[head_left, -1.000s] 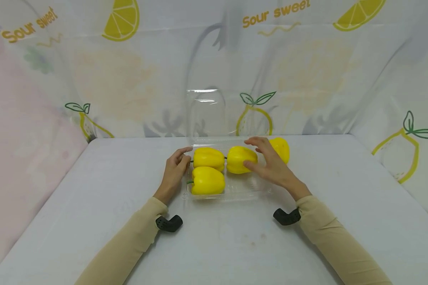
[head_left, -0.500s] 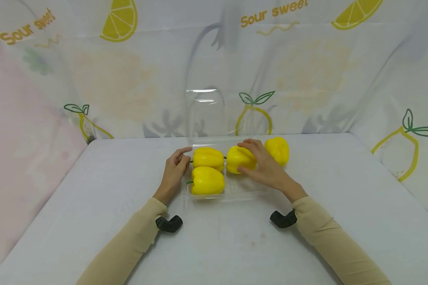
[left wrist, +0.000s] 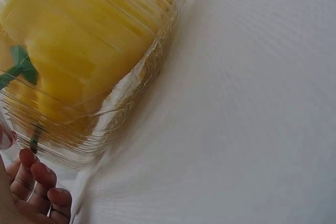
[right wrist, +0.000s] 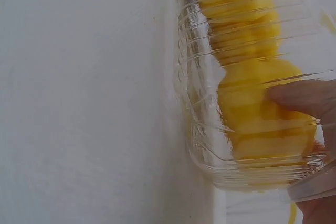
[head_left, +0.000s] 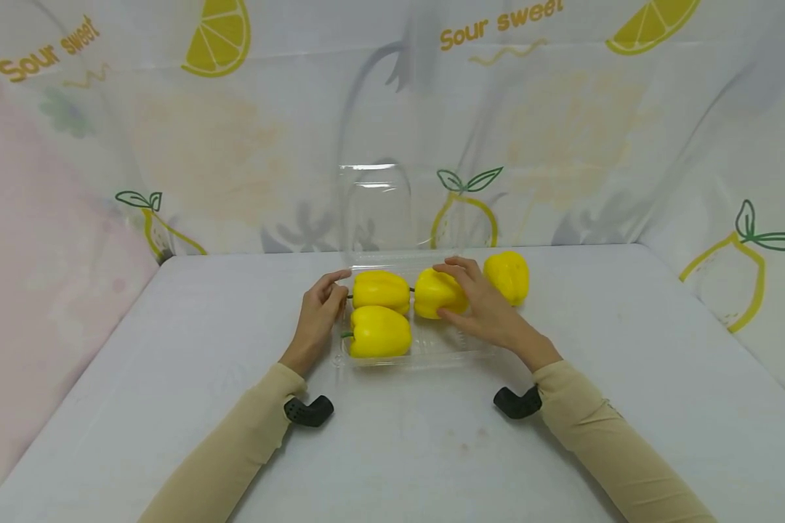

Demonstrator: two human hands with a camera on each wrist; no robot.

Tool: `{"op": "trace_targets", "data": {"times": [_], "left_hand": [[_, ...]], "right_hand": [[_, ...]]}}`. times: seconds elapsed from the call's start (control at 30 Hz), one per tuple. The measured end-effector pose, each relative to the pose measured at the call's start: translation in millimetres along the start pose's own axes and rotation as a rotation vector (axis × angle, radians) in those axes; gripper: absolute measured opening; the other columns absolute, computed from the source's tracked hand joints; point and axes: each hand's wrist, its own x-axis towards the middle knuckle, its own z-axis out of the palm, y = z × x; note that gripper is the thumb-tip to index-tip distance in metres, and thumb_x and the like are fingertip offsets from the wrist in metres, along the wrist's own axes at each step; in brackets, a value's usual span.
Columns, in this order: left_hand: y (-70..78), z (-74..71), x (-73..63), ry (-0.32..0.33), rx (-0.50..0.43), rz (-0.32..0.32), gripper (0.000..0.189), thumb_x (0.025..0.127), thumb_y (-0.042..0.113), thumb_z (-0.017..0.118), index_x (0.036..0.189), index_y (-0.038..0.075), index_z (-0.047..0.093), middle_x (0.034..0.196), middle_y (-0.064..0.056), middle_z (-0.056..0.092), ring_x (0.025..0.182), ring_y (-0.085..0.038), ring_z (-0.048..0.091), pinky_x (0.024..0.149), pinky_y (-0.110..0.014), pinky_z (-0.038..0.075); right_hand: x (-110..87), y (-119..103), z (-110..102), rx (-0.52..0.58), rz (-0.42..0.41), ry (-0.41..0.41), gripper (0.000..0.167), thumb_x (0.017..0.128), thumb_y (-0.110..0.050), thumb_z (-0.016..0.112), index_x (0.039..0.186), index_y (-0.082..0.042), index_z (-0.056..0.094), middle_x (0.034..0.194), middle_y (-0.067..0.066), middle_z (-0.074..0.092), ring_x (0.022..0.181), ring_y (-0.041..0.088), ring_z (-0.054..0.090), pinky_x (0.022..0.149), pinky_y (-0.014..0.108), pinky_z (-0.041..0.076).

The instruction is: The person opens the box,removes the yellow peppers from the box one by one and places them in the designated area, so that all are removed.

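A clear plastic clamshell container lies on the table, its lid raised at the back. Inside, two yellow bell peppers, one at the back left and one at the front left, lie on their sides. A third yellow bell pepper is at the back right of the container, and my right hand grips it between thumb and fingers. My left hand pinches the container's left rim. In the right wrist view, my thumb presses this pepper, seen through the ribbed wall.
Another yellow bell pepper rests on the white table, just right of the container and behind my right hand. A printed curtain hangs along the table's back edge. Each wrist carries a black curved piece.
My right hand has moved slightly left and its fingers have closed around the back-right pepper. The loose pepper behind it shows more fully. My left hand stays at the rim.
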Motion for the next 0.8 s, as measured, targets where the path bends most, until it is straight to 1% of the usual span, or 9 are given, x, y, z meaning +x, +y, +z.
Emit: {"op": "trace_targets", "data": {"times": [0.13,0.3,0.37,0.5,0.6,0.8], "left_hand": [[-0.3,-0.7,0.3,-0.001,-0.006,-0.007,0.034,0.096,0.019,0.045,0.128,0.014,0.055,0.066,0.001,0.044,0.060,-0.012,0.041,0.061,-0.022,0.037],[0.4,-2.1,0.6,-0.014,-0.027,-0.023,0.034,0.097,0.018,0.045,0.129,0.014,0.055,0.066,0.001,0.044,0.060,-0.012,0.041,0.061,-0.021,0.036],[3.3,-2.5,-0.2,-0.023,-0.036,-0.029,0.034,0.097,0.017,0.045,0.130,0.012,0.054,0.066,0.000,0.044,0.060,-0.013,0.041,0.060,-0.021,0.036],[18.3,-3.1,-6.5,-0.036,-0.037,-0.024,0.035,0.097,0.012,0.044,0.131,0.005,0.052,0.066,0.000,0.043,0.060,-0.013,0.041,0.060,-0.021,0.036],[27.6,-3.1,-11.1,-0.037,-0.022,-0.017,0.036,0.097,0.011,0.043,0.131,0.002,0.051,0.065,0.001,0.042,0.060,-0.012,0.041,0.061,-0.020,0.036],[29.0,-2.8,-11.8,-0.035,-0.027,-0.022,0.036,0.096,0.011,0.044,0.130,0.003,0.052,0.066,0.001,0.043,0.059,-0.010,0.041,0.060,-0.020,0.036]], "right_hand": [[0.3,1,1,0.043,0.007,0.000,0.062,0.085,-0.016,0.070,0.139,-0.013,0.039,0.142,0.012,0.032,0.133,0.029,0.036,0.107,0.048,0.036],[0.4,1,1,0.065,-0.009,0.003,0.059,0.085,-0.015,0.069,0.138,-0.012,0.040,0.141,0.012,0.034,0.132,0.027,0.036,0.108,0.048,0.034],[0.3,0,0,0.072,-0.013,0.007,0.058,0.086,-0.014,0.068,0.137,-0.012,0.041,0.140,0.011,0.035,0.131,0.027,0.036,0.108,0.048,0.034],[-0.2,0,0,0.080,-0.022,0.026,0.055,0.086,-0.016,0.068,0.135,-0.011,0.044,0.138,0.011,0.038,0.130,0.026,0.038,0.108,0.047,0.035],[-0.2,-1,1,0.080,-0.032,0.045,0.054,0.086,-0.018,0.069,0.133,-0.011,0.046,0.136,0.010,0.040,0.128,0.025,0.039,0.108,0.046,0.035],[-0.6,-3,0,0.078,-0.048,0.089,0.053,0.084,-0.019,0.071,0.131,-0.010,0.047,0.134,0.010,0.043,0.127,0.025,0.041,0.107,0.046,0.035]]}}
